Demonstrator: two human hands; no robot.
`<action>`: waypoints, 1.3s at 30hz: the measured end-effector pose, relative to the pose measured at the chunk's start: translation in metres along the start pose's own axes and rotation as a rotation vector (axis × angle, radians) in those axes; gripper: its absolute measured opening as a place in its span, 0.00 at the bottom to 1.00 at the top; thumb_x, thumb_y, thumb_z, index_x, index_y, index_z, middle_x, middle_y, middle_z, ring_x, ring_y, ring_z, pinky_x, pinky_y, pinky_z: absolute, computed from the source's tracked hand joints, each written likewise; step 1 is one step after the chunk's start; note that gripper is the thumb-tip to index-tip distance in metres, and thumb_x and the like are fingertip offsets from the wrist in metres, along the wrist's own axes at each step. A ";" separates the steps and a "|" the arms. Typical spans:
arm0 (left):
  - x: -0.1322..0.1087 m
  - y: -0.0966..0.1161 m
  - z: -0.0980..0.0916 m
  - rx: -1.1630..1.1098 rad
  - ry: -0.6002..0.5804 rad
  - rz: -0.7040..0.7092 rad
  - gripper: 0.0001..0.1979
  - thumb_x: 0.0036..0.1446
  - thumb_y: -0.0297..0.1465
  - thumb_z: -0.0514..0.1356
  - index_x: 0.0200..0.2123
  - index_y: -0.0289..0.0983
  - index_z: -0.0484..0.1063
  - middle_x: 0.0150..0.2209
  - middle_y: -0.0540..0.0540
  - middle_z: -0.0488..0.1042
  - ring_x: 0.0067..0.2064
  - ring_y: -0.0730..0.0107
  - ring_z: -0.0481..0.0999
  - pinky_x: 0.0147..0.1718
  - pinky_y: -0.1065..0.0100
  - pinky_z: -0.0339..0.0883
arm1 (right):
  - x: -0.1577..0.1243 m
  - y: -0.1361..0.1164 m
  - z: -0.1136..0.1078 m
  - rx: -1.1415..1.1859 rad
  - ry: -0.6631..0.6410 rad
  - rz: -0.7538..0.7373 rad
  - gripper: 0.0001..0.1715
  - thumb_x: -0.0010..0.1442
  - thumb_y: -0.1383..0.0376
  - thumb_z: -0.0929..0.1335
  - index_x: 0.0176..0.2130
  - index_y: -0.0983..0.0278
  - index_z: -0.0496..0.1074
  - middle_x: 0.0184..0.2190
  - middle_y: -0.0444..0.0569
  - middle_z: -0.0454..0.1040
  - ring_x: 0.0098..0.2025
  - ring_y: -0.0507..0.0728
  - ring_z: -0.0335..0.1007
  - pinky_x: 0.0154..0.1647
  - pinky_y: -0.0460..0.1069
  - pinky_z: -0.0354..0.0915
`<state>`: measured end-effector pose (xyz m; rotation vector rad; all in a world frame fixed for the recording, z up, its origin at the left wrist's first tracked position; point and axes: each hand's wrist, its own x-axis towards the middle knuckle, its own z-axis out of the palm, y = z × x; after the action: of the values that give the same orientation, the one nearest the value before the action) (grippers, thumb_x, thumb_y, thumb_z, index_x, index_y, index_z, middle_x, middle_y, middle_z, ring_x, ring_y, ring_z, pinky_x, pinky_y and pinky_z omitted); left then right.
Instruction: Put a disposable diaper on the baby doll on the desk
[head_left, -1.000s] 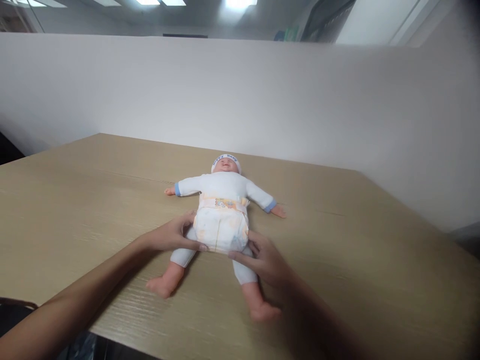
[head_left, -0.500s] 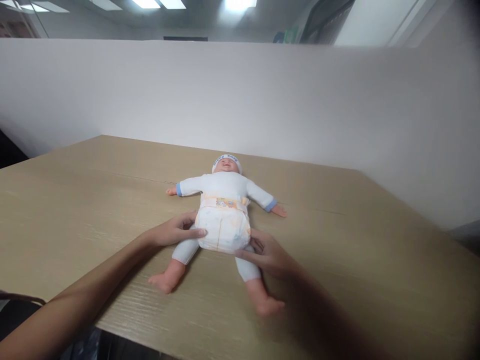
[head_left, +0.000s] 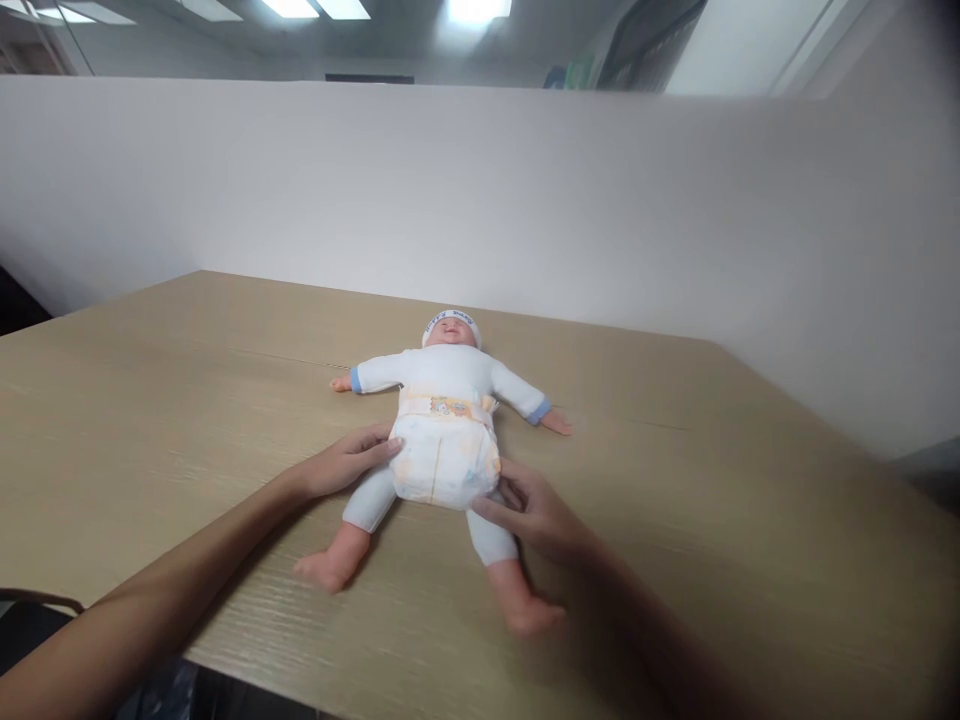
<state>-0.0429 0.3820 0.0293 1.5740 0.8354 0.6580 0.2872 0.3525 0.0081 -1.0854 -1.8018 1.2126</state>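
Note:
A baby doll [head_left: 448,368] in a white suit with blue cuffs lies on its back on the table, head away from me, arms and legs spread. Around its waist and hips sits a white diaper [head_left: 444,460], with a patterned orange-and-white tape band across the front. My left hand [head_left: 349,460] grips the diaper's left edge near the hip, thumb on top and the fingers partly tucked behind. At the lower right leg opening, my right hand [head_left: 536,505] pinches the diaper's edge between thumb and bent fingers. The doll's legs extend towards me between my forearms.
The light wooden table [head_left: 225,400] has a thin seam running across it behind the doll. A white partition [head_left: 480,190] rises along the far edge. Part of a dark chair [head_left: 30,630] shows at the lower left, below the table's front edge.
My left thumb has slid up and outward along the diaper's left side, from the leg opening towards the hip. My right hand stays at the lower right edge. The view shifts slightly.

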 end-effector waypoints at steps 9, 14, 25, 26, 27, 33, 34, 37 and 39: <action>0.001 -0.003 0.003 -0.177 0.016 -0.025 0.26 0.74 0.51 0.62 0.62 0.39 0.78 0.57 0.39 0.84 0.59 0.49 0.81 0.59 0.54 0.74 | 0.003 -0.014 0.006 0.209 -0.074 0.047 0.32 0.63 0.42 0.76 0.57 0.58 0.80 0.51 0.52 0.84 0.56 0.68 0.80 0.64 0.63 0.74; 0.001 0.001 0.005 -0.226 0.074 -0.032 0.25 0.73 0.50 0.63 0.61 0.39 0.79 0.55 0.38 0.84 0.61 0.48 0.80 0.61 0.51 0.73 | 0.008 -0.008 0.007 0.337 -0.084 0.039 0.33 0.61 0.43 0.79 0.58 0.58 0.80 0.58 0.54 0.83 0.61 0.68 0.79 0.69 0.63 0.71; 0.000 0.001 0.001 -0.132 0.184 -0.013 0.19 0.69 0.49 0.67 0.40 0.37 0.82 0.43 0.44 0.81 0.45 0.60 0.78 0.48 0.61 0.70 | 0.016 0.010 -0.010 0.436 -0.128 0.133 0.35 0.57 0.42 0.82 0.54 0.59 0.80 0.54 0.56 0.85 0.57 0.64 0.82 0.60 0.57 0.77; 0.000 0.002 0.000 -0.099 0.203 0.002 0.19 0.69 0.49 0.67 0.37 0.37 0.81 0.41 0.45 0.80 0.44 0.61 0.77 0.47 0.62 0.69 | 0.016 0.012 -0.013 0.431 -0.128 0.143 0.35 0.58 0.42 0.82 0.54 0.59 0.80 0.54 0.56 0.85 0.54 0.63 0.83 0.55 0.55 0.78; 0.000 0.003 -0.002 -0.067 0.223 0.020 0.20 0.69 0.49 0.68 0.36 0.37 0.81 0.41 0.46 0.79 0.43 0.62 0.76 0.46 0.62 0.68 | 0.016 0.014 -0.016 0.422 -0.133 0.153 0.35 0.57 0.42 0.82 0.55 0.60 0.80 0.53 0.56 0.85 0.51 0.61 0.84 0.49 0.53 0.79; 0.002 -0.003 -0.012 0.018 0.332 0.037 0.23 0.73 0.53 0.60 0.39 0.38 0.78 0.36 0.48 0.75 0.39 0.65 0.71 0.43 0.64 0.64 | 0.013 0.018 -0.047 0.388 -0.198 0.148 0.35 0.59 0.42 0.81 0.56 0.60 0.81 0.52 0.55 0.86 0.40 0.58 0.84 0.49 0.55 0.78; 0.003 -0.005 -0.013 0.041 0.359 0.040 0.24 0.74 0.53 0.59 0.39 0.38 0.77 0.35 0.49 0.73 0.38 0.66 0.69 0.42 0.64 0.64 | 0.013 0.019 -0.051 0.343 -0.178 0.139 0.35 0.61 0.41 0.79 0.56 0.61 0.81 0.51 0.56 0.86 0.40 0.59 0.84 0.49 0.56 0.78; 0.008 -0.012 -0.016 0.155 0.444 0.086 0.22 0.75 0.52 0.58 0.41 0.38 0.73 0.36 0.50 0.71 0.37 0.66 0.67 0.41 0.64 0.62 | 0.016 0.023 -0.057 0.019 0.073 0.006 0.36 0.70 0.35 0.69 0.50 0.64 0.81 0.38 0.56 0.87 0.31 0.59 0.81 0.38 0.55 0.78; 0.012 -0.015 -0.016 0.311 0.547 0.139 0.19 0.74 0.50 0.58 0.43 0.39 0.72 0.40 0.48 0.74 0.40 0.64 0.69 0.43 0.63 0.64 | 0.019 0.027 -0.056 -0.211 0.294 -0.107 0.35 0.74 0.37 0.64 0.45 0.64 0.80 0.32 0.54 0.84 0.29 0.60 0.78 0.36 0.56 0.76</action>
<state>-0.0513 0.4023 0.0168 1.7667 1.2867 1.1317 0.3358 0.3957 0.0024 -1.1994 -1.7581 0.7670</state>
